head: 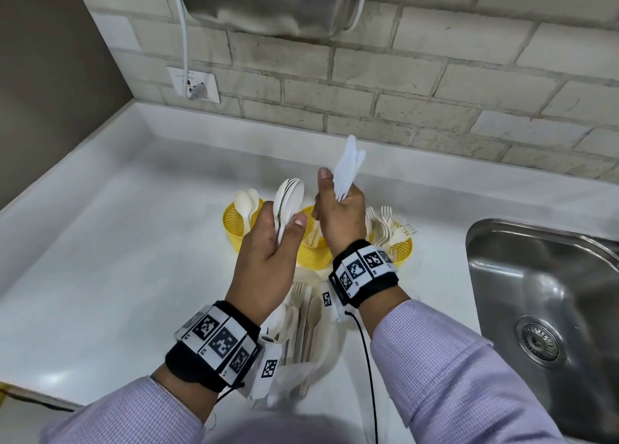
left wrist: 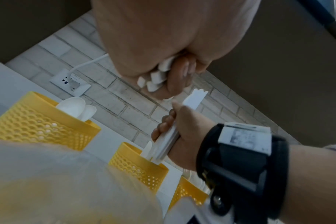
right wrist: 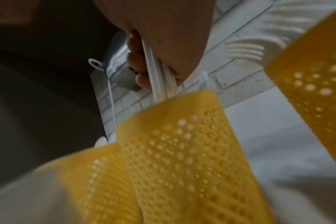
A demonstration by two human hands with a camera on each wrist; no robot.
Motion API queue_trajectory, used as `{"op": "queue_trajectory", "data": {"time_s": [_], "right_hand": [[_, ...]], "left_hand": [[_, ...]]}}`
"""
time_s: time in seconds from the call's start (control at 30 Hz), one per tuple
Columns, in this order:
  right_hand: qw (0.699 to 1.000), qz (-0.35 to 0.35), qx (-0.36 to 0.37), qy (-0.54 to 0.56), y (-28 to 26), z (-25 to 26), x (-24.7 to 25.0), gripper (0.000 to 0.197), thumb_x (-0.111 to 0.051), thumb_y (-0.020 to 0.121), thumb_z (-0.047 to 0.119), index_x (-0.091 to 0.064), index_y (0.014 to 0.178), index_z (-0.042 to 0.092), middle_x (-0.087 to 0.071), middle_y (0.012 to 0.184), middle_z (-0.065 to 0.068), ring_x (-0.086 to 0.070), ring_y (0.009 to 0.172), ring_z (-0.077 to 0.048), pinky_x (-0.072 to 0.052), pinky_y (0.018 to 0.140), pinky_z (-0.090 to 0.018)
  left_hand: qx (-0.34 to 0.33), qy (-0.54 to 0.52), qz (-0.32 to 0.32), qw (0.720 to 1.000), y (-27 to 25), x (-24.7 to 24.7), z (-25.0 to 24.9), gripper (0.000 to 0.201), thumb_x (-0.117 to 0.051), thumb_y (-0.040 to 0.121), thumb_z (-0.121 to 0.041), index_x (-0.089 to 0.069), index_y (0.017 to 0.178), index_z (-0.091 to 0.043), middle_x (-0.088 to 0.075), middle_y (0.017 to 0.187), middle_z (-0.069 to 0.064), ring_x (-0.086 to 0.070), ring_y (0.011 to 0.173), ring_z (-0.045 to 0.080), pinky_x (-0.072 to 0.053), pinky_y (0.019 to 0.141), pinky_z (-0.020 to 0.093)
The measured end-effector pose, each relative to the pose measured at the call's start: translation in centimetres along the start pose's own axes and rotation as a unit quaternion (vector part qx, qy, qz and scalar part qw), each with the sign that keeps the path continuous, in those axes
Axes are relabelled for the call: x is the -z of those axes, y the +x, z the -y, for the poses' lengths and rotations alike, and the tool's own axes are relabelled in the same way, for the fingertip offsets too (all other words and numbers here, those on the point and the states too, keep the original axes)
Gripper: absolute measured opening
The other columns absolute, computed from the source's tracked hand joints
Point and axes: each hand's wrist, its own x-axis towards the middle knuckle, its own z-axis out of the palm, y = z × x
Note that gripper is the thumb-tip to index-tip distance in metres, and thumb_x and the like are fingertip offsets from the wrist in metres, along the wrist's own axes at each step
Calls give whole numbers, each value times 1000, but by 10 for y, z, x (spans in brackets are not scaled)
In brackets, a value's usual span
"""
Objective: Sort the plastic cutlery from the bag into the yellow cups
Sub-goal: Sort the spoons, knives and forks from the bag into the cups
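In the head view my left hand [head: 284, 230] grips a nested stack of white plastic spoons [head: 290, 192], bowls up, above the left yellow cup [head: 234, 226], which holds spoons. My right hand [head: 339, 205] grips a bunch of white knives [head: 349, 166] over the middle yellow cup [head: 313, 254]; their lower ends [right wrist: 160, 84] hang just above its rim [right wrist: 175, 101]. The right yellow cup [head: 402, 252] holds several forks [head: 390, 224]. The clear bag [head: 303, 329] of remaining cutlery lies on the counter under my wrists. The left wrist view shows the spoon handles [left wrist: 156, 78] in my curled fingers.
The white counter [head: 117, 242] runs to a brick wall [head: 435, 108] at the back. A steel sink [head: 549, 296] lies at the right. A wall socket [head: 196, 85] with a white cable sits at the back left, and a grey appliance [head: 268, 4] hangs overhead.
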Motion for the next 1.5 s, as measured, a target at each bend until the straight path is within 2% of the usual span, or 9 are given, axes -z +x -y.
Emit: {"op": "queue_trajectory", "data": {"time_s": [0.2, 0.4, 0.57, 0.77, 0.87, 1.0, 1.17, 1.37, 1.5], "right_hand": [[991, 33, -1, -129, 6, -26, 1, 16, -75, 84, 26, -61, 78, 22, -64, 70, 6, -61, 64, -15, -54, 66, -36], [992, 55, 45, -108, 1, -16, 0, 29, -76, 83, 5, -59, 104, 15, -67, 83, 29, -63, 83, 1, -52, 86, -26], [980, 4, 137, -144, -5, 2, 1, 15, -64, 89, 23, -61, 104, 26, -70, 107, 9, -63, 109, -12, -44, 94, -22], [991, 82, 104, 13, -22, 53, 14, 13, -55, 92, 9, -66, 95, 15, -65, 83, 3, -62, 76, -14, -52, 74, -27], [980, 173, 103, -10, -33, 62, 22, 16, -58, 87, 2, -64, 99, 11, -61, 85, 4, -57, 72, -14, -53, 68, -28], [983, 162, 90, -8, -35, 56, 28, 22, -70, 87, -4, -63, 94, 15, -63, 84, 0, -59, 73, -17, -56, 69, -33], [988, 137, 70, 25, -34, 48, 31, 18, -71, 88, -1, -64, 90, 15, -63, 81, -4, -59, 73, -21, -58, 72, -41], [986, 156, 60, 12, -38, 59, 37, 22, -75, 90, 3, -62, 108, 8, -64, 93, -7, -62, 67, -13, -56, 59, -33], [976, 207, 67, -25, -36, 60, 41, 22, -72, 94, 11, -68, 115, 13, -68, 96, -3, -64, 69, -17, -57, 61, -46]], "left_hand": [[8, 13, 1, 1000, 2, 0, 4, 8, -51, 105, -35, -57, 104, -31, -57, 71, -21, -54, 69, 4, -44, 68, 18], [6, 9, 12, 1000, 2, -1, 5, 14, -51, 105, -39, -59, 111, -28, -59, 75, -8, -54, 68, 14, -47, 65, 32], [41, -75, 39, 996, 2, -1, 6, 12, -50, 99, -35, -50, 90, -26, -40, 62, -12, -35, 54, 10, -31, 53, 24], [59, -85, 49, 993, 5, 1, 6, 26, -48, 97, -30, -40, 100, -5, -34, 67, 2, -27, 53, 15, -24, 53, 27], [61, -90, 60, 992, 5, -2, 4, 30, -47, 97, -27, -45, 115, -2, -38, 66, 6, -31, 52, 16, -28, 48, 25], [50, -76, 68, 994, 3, -4, 3, 25, -45, 104, -21, -44, 115, 1, -46, 70, 11, -37, 52, 16, -34, 46, 24], [50, -57, 70, 995, 5, -4, 4, 11, -46, 109, -21, -47, 107, -10, -53, 68, 5, -41, 47, 17, -35, 42, 28], [24, -62, 118, 991, 5, -3, -1, 20, -47, 108, -24, -48, 128, -18, -67, 75, 10, -50, 39, 29, -39, 38, 25], [42, -86, 154, 983, 6, 0, -3, 29, -49, 104, -33, -50, 130, -21, -69, 78, 14, -51, 40, 30, -39, 38, 22]]}}
